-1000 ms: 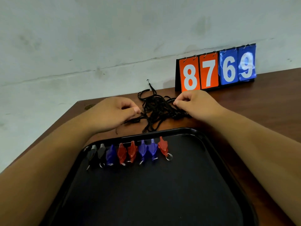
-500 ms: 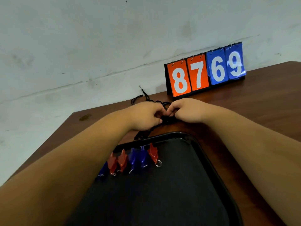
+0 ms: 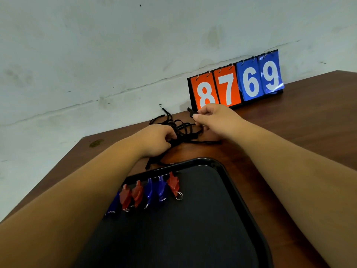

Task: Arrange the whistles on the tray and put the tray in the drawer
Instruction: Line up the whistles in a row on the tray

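A black tray [image 3: 229, 176] lies on the brown table in front of me. Several red and blue whistles [image 3: 148, 192] stand in a row along its far edge; my left forearm hides the row's left end. Behind the tray lies a tangle of black lanyard cords [image 3: 183, 128]. My left hand [image 3: 156, 141] grips the cords at their left side. My right hand [image 3: 216, 118] is raised a little and pinches a small black whistle [image 3: 191, 112] that is still tied into the tangle.
A flip scoreboard [image 3: 235, 85] reading 8 7 6 9 stands against the white wall at the back. The table [image 3: 318, 117] stretches to the right; its left corner lies near a small stain [image 3: 96, 143].
My hands were pressed together over the cords. They have drawn apart, and my right hand has lifted up and right with the black whistle.
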Tool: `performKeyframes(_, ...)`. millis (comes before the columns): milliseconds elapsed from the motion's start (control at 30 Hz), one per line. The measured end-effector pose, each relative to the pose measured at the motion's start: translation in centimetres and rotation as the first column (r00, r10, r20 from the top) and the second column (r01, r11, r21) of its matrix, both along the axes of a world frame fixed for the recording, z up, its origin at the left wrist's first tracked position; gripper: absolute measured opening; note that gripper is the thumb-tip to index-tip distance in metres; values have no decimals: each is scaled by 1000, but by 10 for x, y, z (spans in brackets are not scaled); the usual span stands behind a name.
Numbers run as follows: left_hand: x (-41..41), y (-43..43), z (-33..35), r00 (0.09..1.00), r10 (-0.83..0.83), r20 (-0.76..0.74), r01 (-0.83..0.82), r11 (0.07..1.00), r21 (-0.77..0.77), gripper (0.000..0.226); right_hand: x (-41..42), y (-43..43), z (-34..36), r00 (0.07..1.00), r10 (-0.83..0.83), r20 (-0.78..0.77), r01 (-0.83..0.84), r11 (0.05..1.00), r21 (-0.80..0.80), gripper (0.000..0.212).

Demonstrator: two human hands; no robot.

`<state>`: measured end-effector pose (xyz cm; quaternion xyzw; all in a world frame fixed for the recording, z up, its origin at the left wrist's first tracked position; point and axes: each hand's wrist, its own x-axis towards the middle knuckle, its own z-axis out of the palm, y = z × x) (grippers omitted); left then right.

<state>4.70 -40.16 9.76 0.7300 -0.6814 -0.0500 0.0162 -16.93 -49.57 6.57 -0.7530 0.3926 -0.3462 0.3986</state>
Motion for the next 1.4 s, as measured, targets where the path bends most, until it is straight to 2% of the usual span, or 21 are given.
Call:
performKeyframes(100,-2,5,10,994,49,-102,-58,995,-85,50,1,4,5,994,11,112,-16,999,46,39)
performKeyframes(200,-2,13,21,977,66,-202,-95,986,-138,54,2,8,8,988,55,147,-60,998,30,44)
performKeyframes(333,8,39,36,940,64,-336,-133,973,-187,46,7,16,11,994,95,47,-95,995,-9,36)
performKeyframes(500,38,84,37,871,91,-482,-150,985,-85,32,18,28,10,992,107,-63,-112,990,-80,23)
performKeyframes(600,57,99,24,860,76,-504,-122,991,-59,28,19,35,11,987,118,-111,-130,986,-109,19)
performKeyframes(700,67,102,10,839,55,-542,-108,992,-67,31,18,35,10,993,56,-102,-69,990,-121,22)
performKeyframes(867,80,97,-1,897,8,-441,-25,999,-33,35,15,22,8,996,-85,4,84,987,-136,43)
performKeyframes(1067,89,92,-13,950,-17,-313,18,1000,0,39,17,21,7,988,-137,69,143,986,-86,20)
performKeyframes(1200,90,91,-17,982,-34,-188,44,998,48,41,23,28,5,990,-125,60,130,988,-88,19)
performKeyframes(1400,95,87,-20,990,-45,-137,48,999,16,39,28,41,6,1000,-21,9,22,994,-104,17)
